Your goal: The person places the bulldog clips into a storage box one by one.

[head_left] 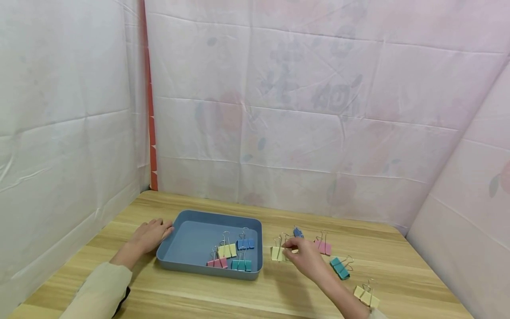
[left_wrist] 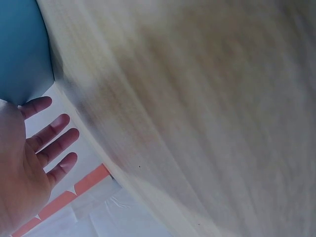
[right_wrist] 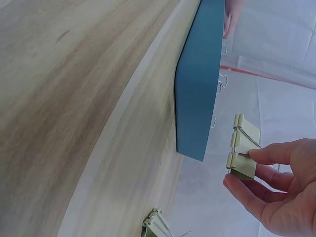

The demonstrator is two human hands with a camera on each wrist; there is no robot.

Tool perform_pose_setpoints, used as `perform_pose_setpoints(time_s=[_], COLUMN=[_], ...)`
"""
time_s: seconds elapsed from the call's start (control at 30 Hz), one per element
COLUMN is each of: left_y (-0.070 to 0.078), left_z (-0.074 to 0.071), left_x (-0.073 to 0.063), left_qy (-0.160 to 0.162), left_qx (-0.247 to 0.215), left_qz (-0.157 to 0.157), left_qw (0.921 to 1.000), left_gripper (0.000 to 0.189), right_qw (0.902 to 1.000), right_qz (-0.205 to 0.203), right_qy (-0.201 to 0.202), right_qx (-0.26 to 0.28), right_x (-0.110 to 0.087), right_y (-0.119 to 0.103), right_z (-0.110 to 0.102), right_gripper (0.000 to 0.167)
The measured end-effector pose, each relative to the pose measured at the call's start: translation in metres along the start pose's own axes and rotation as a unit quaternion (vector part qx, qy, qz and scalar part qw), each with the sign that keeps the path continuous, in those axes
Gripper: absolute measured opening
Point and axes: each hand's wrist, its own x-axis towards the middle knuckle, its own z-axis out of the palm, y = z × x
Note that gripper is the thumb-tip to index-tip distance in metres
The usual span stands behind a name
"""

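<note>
My right hand [head_left: 304, 259] pinches a pale yellow binder clip [right_wrist: 245, 143] between thumb and fingers, just right of the blue-grey tray [head_left: 187, 266]. Its wire handles show beside the fingertips. Another yellow binder clip [right_wrist: 157, 224] sits near this hand in the right wrist view. The left hand [head_left: 151, 235] lies palm down at the tray's left rim, fingers stretched out and touching it. Inside the tray, toward its right side, are a yellow clip [head_left: 227, 251], a pink clip [head_left: 217, 263], a blue clip [head_left: 245, 243] and a teal clip [head_left: 241, 265].
On the wooden table [head_left: 247, 297], a blue clip [head_left: 298, 232] and a pink clip [head_left: 323, 247] lie behind the right hand. A teal clip [head_left: 340, 268] and a yellow clip [head_left: 366, 297] are by the right forearm. White sheets [head_left: 295, 110] hang around the table.
</note>
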Motion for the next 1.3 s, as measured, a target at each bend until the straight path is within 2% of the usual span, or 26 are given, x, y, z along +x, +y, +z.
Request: perform_pose_setpoints(time_s=[0.4, 0.67, 0.9, 1.13, 1.27, 1.3], left_y=[0.001, -0.001, 0.0, 0.001, -0.001, -0.006], left_z=[-0.001, 0.002, 0.001, 0.0, 0.002, 0.007], left_x=[0.0, 0.0, -0.001, -0.003, -0.003, -0.002], left_qy=[0.002, 0.006, 0.01, 0.02, 0.031, 0.042], left_qx=[0.004, 0.001, 0.0, -0.003, -0.005, 0.005], left_qz=[0.002, 0.002, 0.001, 0.007, 0.016, 0.026], left_qw=[1.0, 1.0, 0.9999, 0.9998, 0.9994, 0.9988], left_gripper=[0.032, 0.031, 0.033, 0.026, 0.027, 0.031], right_qw=[0.9999, 0.9983, 0.9988, 0.9988, 0.9988, 0.9987], right_qz=[0.006, -0.029, -0.038, -0.044, -0.045, -0.046], right_qy=[0.012, 0.041, 0.03, 0.024, 0.021, 0.021], right_qx=[-0.006, -0.029, -0.009, 0.003, 0.001, 0.002], right_x=[0.009, 0.016, 0.023, 0.027, 0.031, 0.032], right_y=[-0.005, -0.003, -0.005, -0.008, -0.009, -0.009], right_z=[0.009, 0.017, 0.024, 0.03, 0.034, 0.035], right_gripper=[0.005, 0.005, 0.003, 0.004, 0.003, 0.004])
